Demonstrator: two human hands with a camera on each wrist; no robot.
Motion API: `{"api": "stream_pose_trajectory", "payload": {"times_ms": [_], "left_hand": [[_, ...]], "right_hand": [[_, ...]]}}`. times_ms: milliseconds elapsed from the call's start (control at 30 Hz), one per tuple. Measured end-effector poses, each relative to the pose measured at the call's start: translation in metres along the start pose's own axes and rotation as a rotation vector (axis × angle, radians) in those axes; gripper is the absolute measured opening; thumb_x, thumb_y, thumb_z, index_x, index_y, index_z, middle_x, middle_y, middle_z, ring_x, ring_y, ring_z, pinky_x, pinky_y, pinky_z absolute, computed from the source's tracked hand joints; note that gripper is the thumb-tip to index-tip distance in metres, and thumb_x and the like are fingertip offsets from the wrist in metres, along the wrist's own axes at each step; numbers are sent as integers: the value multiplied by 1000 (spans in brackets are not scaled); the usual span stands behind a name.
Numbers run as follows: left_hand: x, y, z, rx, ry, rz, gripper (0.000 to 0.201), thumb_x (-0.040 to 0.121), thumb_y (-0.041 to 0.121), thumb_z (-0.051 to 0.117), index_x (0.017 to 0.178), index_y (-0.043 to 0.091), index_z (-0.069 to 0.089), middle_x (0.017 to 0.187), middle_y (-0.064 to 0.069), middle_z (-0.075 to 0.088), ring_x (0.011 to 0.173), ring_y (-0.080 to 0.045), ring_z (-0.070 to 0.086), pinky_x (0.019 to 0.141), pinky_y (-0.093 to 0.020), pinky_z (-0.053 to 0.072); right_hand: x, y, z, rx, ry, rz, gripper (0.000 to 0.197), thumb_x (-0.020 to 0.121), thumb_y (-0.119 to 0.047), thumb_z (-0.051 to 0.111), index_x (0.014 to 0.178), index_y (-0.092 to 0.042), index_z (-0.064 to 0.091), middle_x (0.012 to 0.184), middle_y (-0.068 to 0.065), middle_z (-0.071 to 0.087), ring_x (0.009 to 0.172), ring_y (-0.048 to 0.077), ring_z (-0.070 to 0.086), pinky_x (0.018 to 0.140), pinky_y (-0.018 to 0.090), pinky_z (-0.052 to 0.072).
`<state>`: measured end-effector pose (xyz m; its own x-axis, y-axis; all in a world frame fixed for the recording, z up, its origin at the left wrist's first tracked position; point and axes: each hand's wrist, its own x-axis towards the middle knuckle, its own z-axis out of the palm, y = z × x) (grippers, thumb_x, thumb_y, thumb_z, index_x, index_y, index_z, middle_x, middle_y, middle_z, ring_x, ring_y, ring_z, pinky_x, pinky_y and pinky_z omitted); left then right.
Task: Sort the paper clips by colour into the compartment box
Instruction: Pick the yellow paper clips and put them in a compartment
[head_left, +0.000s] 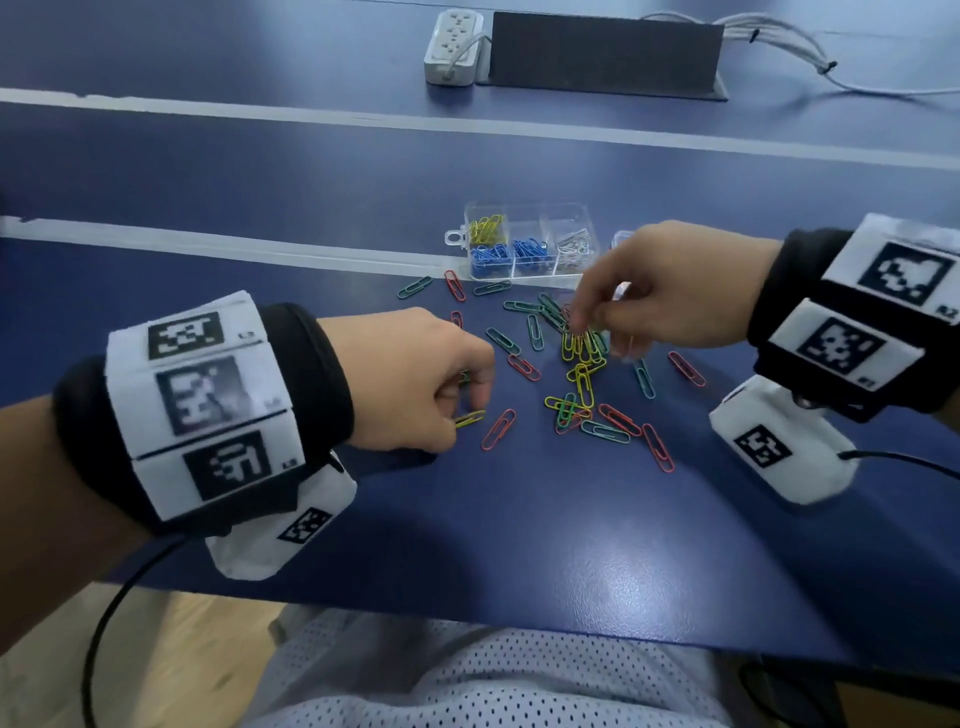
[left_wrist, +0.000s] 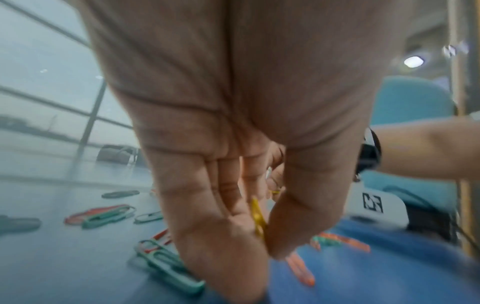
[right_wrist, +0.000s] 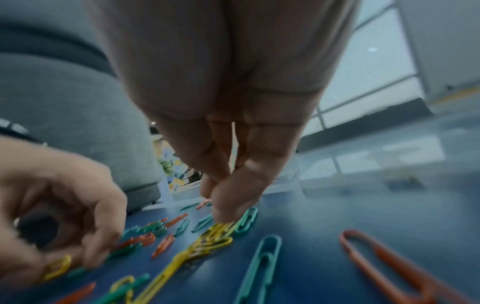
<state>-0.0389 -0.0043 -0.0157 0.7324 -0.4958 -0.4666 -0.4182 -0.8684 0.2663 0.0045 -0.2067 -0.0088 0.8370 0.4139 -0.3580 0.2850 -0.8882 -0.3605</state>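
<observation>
Both hands pinching yellow clips, box lying beyond them

The left hand (head_left: 415, 376) pinches a yellow paper clip (head_left: 470, 418), its long axis toward the pile; the right hand (head_left: 670, 291), nearer the compartment box (head_left: 530, 241), pinches at the yellow cluster (head_left: 582, 345); the yellow compartment is far-left.

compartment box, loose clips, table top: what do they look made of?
Compartment box: clear hard plastic, glossy; contents show through its walls.
Loose paper clips: probably wire with a coloured coat, smooth and opaque in red, green and yellow; the core is not visible. The silver ones in the box look like bare metal.
Table: dark blue laminate or painted board, semi-gloss; it reflects the ceiling light.
</observation>
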Motion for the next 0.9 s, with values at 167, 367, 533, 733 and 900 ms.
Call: {"api": "stream_pose_trajectory", "payload": {"times_ms": [167, 367, 533, 733, 900], "left_hand": [[10, 1, -11, -548, -77, 17, 27, 81, 0, 43, 86, 19, 61, 60, 0, 57, 58, -27, 65, 68, -37, 57], [40, 16, -21, -627, 18, -54, 9, 67, 28, 54, 65, 20, 50, 57, -3, 51, 48, -19, 46, 47, -20, 39], [61, 22, -21, -209, 188, -36, 29, 78, 32, 66, 59, 20, 48, 51, 5, 46, 48, -8, 41, 51, -21, 35], [75, 30, -23, 69, 239, 7, 21, 73, 37, 72, 91, 26, 69, 58, 11, 45, 72, -16, 50, 65, -23, 35], [80, 36, -29, 159, 219, 69, 29, 76, 35, 72, 104, 34, 67, 61, 14, 41, 77, -15, 47, 68, -24, 37]], "right_hand": [[1, 5, 0, 203, 84, 192, 21, 87, -14, 44, 73, -17, 59, 72, 3, 58, 63, 21, 53, 65, 27, 43], [3, 3, 13, -212, 90, 201, 37, 72, -56, 63, 79, -20, 67, 74, 2, 61, 76, 23, 52, 70, 29, 44], [4, 5, 12, -127, 99, 213, 12, 76, -35, 66, 72, -25, 64, 64, -6, 56, 76, 21, 54, 71, 26, 44], [-2, 18, 4, 0, 110, 203, 14, 81, -28, 63, 81, -20, 74, 69, -2, 65, 71, 17, 54, 71, 29, 48], [-2, 27, 0, 87, 99, 220, 11, 79, -22, 64, 70, -28, 69, 68, -6, 64, 64, 11, 50, 74, 30, 46]]}}
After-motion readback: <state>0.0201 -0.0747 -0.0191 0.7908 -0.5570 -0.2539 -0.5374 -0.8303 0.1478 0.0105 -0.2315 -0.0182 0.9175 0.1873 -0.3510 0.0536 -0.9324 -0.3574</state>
